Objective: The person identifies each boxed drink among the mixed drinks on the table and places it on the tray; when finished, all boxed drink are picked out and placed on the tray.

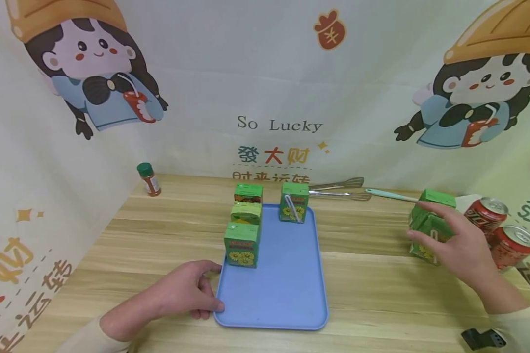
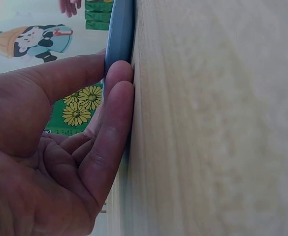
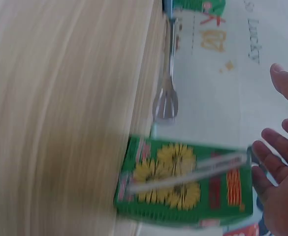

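Fingers [image 1: 219,306] of left hand [image 1: 183,289] pinch blue tray [image 1: 287,279] at left rim; right hand [image 1: 465,252], fingers apart, is beside green cartons [image 1: 432,225] on table [image 1: 371,299]. Three boxes [image 1: 242,233] line tray's left side, fourth box [image 1: 294,202] at far right corner.

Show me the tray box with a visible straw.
The box in the far right corner of the tray: a straw slants across its front. The three along the left edge show none.
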{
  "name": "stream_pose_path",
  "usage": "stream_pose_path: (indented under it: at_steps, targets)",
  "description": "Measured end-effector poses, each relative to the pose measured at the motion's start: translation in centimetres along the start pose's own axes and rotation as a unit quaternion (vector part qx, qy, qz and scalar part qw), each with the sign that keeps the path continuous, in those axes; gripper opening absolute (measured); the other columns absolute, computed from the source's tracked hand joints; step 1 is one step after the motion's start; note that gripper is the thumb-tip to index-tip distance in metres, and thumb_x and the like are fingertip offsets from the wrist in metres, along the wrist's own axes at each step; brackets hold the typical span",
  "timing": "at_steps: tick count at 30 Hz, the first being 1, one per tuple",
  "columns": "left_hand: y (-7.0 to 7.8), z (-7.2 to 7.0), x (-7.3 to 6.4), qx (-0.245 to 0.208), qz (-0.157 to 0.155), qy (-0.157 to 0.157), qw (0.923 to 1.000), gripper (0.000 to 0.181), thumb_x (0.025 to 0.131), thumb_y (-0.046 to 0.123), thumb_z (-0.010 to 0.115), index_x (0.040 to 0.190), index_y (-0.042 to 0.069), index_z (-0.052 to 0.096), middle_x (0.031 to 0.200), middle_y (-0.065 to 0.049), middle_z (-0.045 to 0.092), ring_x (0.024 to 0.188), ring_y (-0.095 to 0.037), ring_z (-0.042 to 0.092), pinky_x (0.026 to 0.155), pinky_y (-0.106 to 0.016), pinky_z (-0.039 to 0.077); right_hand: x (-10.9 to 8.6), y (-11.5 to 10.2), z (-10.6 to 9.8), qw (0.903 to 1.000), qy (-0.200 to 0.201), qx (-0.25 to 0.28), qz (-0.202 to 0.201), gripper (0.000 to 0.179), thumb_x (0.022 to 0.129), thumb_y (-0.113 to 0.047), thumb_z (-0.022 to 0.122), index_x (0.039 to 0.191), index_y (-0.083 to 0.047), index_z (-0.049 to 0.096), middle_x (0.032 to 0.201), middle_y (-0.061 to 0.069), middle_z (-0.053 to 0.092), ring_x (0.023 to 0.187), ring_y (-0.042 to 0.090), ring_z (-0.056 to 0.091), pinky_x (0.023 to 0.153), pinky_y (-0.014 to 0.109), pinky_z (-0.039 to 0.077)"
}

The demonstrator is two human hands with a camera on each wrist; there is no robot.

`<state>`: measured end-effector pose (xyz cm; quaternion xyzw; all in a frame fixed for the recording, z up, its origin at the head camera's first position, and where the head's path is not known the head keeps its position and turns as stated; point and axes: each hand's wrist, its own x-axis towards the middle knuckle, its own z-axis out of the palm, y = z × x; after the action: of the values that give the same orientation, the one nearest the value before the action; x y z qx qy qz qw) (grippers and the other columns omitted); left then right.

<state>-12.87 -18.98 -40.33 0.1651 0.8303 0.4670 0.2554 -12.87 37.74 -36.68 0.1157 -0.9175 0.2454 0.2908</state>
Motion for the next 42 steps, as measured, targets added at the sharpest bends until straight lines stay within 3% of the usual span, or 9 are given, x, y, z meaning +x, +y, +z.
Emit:
stream_pose_path:
  at_steps: [2,7,13,18,21,29,32,38,42]
  targets:
    - [-0.1,0.0,0.0,0.001,0.002,0.0,1.0,0.092,0.088,0.009,0.095,0.156,-0.021,0.041,0.075,-0.008,0.076,0.063,-0.027,0.074,0.058,-0.042,0.065,-0.1,0.8,-0.2,0.9998,0.014,-0.012,-0.008,0.072,0.079,-0.013,0.102,0.145,-0.008,0.071,0.14,0.022,0.072,0.136,-0.002,0.054,0.098,0.002,0.03]
    - [-0.1,0.1,0.1,0.007,0.002,-0.001,1.0,0.093,0.087,0.011,0.096,0.156,-0.02,0.041,0.075,-0.007,0.076,0.062,-0.026,0.074,0.058,-0.041,0.065,-0.5,2.1,-0.7,0.999,0.021,-0.038,0.01,0.063,0.084,-0.014,0.099,0.138,0.002,0.071,0.132,0.027,0.072,0.125,0.047,0.061,0.099,0.0,0.023]
    - [0.2,0.3,0.2,0.01,0.001,-0.005,0.9999,0.093,0.087,0.012,0.096,0.156,-0.019,0.042,0.074,-0.007,0.076,0.062,-0.025,0.073,0.058,-0.04,0.065,-1.0,3.1,-1.2,0.9972,-0.005,-0.062,0.042,0.057,0.085,-0.019,0.099,0.131,0.004,0.072,0.125,0.031,0.07,0.116,0.05,0.059,0.082,0.036,0.042]
    - [0.3,0.4,0.3,0.012,0.001,-0.006,0.9999,0.093,0.088,0.012,0.096,0.157,-0.018,0.042,0.074,-0.007,0.076,0.062,-0.026,0.073,0.058,-0.04,0.064,-1.2,3.6,-1.6,0.9958,-0.017,-0.077,0.046,0.058,0.086,-0.021,0.099,0.13,0.007,0.072,0.122,0.034,0.068,0.109,0.049,0.056,0.073,0.042,0.043]
    - [0.3,0.3,0.2,0.009,-0.001,-0.004,1.0,0.093,0.088,0.011,0.096,0.157,-0.018,0.042,0.075,-0.007,0.075,0.062,-0.026,0.073,0.058,-0.041,0.065,-1.1,3.7,-1.7,0.9954,-0.021,-0.082,0.044,0.059,0.087,-0.024,0.098,0.13,0.008,0.072,0.122,0.034,0.067,0.109,0.049,0.056,0.072,0.046,0.044]
    - [0.3,0.1,0.0,0.008,-0.005,-0.001,1.0,0.092,0.088,0.011,0.096,0.157,-0.019,0.042,0.074,-0.007,0.075,0.063,-0.025,0.074,0.059,-0.04,0.065,-0.8,3.2,-1.3,0.9934,-0.039,-0.096,0.048,0.056,0.09,-0.025,0.096,0.126,0.011,0.072,0.127,0.037,0.063,0.117,0.057,0.053,0.083,0.073,0.047]
    - [0.3,0.0,0.0,0.011,-0.007,-0.001,0.9999,0.092,0.088,0.012,0.096,0.157,-0.019,0.042,0.074,-0.007,0.075,0.063,-0.025,0.074,0.059,-0.039,0.065,-0.7,3.0,-1.4,0.9929,-0.044,-0.094,0.058,0.054,0.091,-0.023,0.095,0.126,0.011,0.072,0.127,0.037,0.063,0.116,0.056,0.054,0.084,0.074,0.048]
    - [0.2,-0.1,-0.1,0.009,-0.008,-0.001,0.9999,0.093,0.088,0.012,0.096,0.157,-0.019,0.042,0.075,-0.008,0.076,0.063,-0.025,0.074,0.059,-0.04,0.065,-0.3,2.9,-1.6,0.9909,-0.062,-0.087,0.082,0.055,0.091,-0.024,0.095,0.127,0.012,0.072,0.125,0.036,0.065,0.108,0.051,0.057,0.075,0.059,0.049]
    - [0.2,-0.2,-0.1,0.007,-0.01,0.0,0.9999,0.093,0.088,0.013,0.096,0.157,-0.019,0.042,0.075,-0.008,0.076,0.064,-0.026,0.075,0.059,-0.04,0.066,0.1,2.3,-1.9,0.9849,-0.079,-0.096,0.12,0.058,0.094,-0.026,0.093,0.129,0.014,0.07,0.127,0.039,0.063,0.105,0.054,0.06,0.076,0.064,0.053]
